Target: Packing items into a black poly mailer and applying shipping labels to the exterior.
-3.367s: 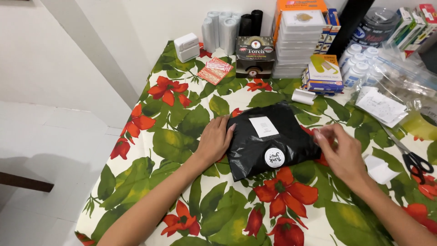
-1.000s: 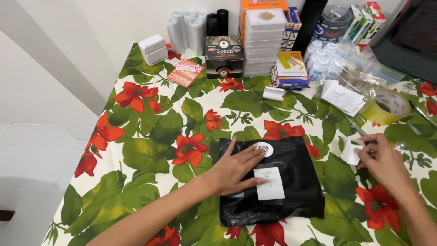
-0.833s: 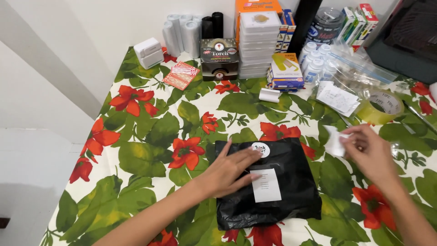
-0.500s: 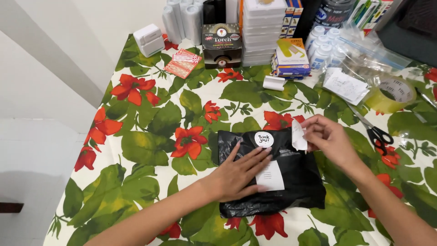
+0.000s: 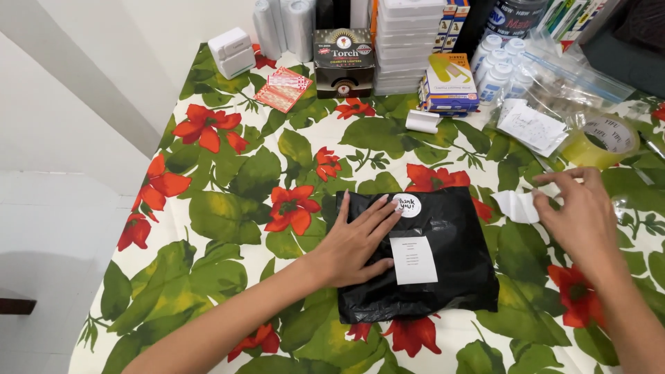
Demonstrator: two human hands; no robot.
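**Black mailer pressed flat, white slip pinched beside it**

The black poly mailer bag (image 5: 422, 266) lies flat on the floral tablecloth (image 5: 228, 208), near the table's front edge. A round white sticker (image 5: 407, 205) sits at its top edge and a rectangular white label (image 5: 413, 260) lies near its middle. The left hand (image 5: 357, 239) rests palm-down on the bag's left half, fingers spread and straight, gripping nothing; its fingertips reach almost to the round sticker and its thumb lies just beside the label.

The right hand (image 5: 582, 215) is off the bag, just past its upper right corner, with the fingers curled in a pinch on a small crumpled white paper slip (image 5: 516, 206) that sticks out towards the bag.

Farther back, a roll of yellowish packing tape (image 5: 601, 140) lies behind the right hand, with a white handwritten note (image 5: 532, 127) beside it. A dark lighter box (image 5: 343, 61) stands at the rear centre, a stack of white boxes (image 5: 409, 45) to its right, a small white box (image 5: 232, 52) to its left, and a red-patterned packet (image 5: 282, 88) in front.
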